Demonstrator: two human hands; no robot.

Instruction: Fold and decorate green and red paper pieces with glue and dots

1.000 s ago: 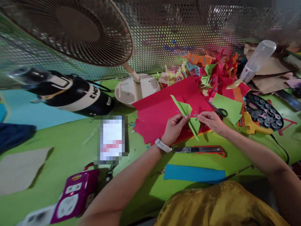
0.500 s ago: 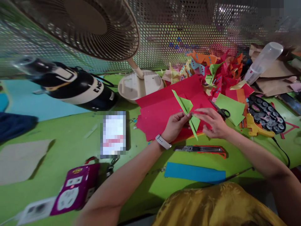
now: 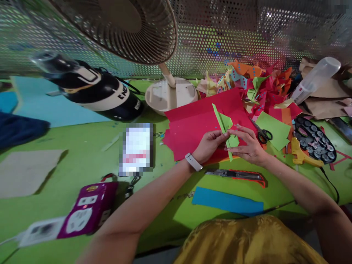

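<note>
A folded piece of light green paper (image 3: 226,122) is held above red sheets of paper (image 3: 192,128). My left hand (image 3: 210,145) pinches its middle between thumb and fingers. My right hand (image 3: 249,145) has its fingers on the paper's right side, where the thumb and fingertips press against the folded flap. Part of the paper is hidden behind the fingers. Below my hands a box cutter (image 3: 236,176) lies on the green table (image 3: 162,194), and nearer to me is a blue paper strip (image 3: 228,201).
Black scissors (image 3: 264,135), a green sheet (image 3: 275,128), a yellow glue gun (image 3: 305,154) and a black paint palette (image 3: 316,139) lie right. Folded colored paper pieces (image 3: 255,88) are heaped behind. A fan (image 3: 172,95), bottle (image 3: 110,93), phone (image 3: 136,146) and purple box (image 3: 88,209) stand or lie left.
My right hand has closed in on the green paper, its fingers now touching the right flap. My left hand keeps its pinch. The whole view has shifted slightly.
</note>
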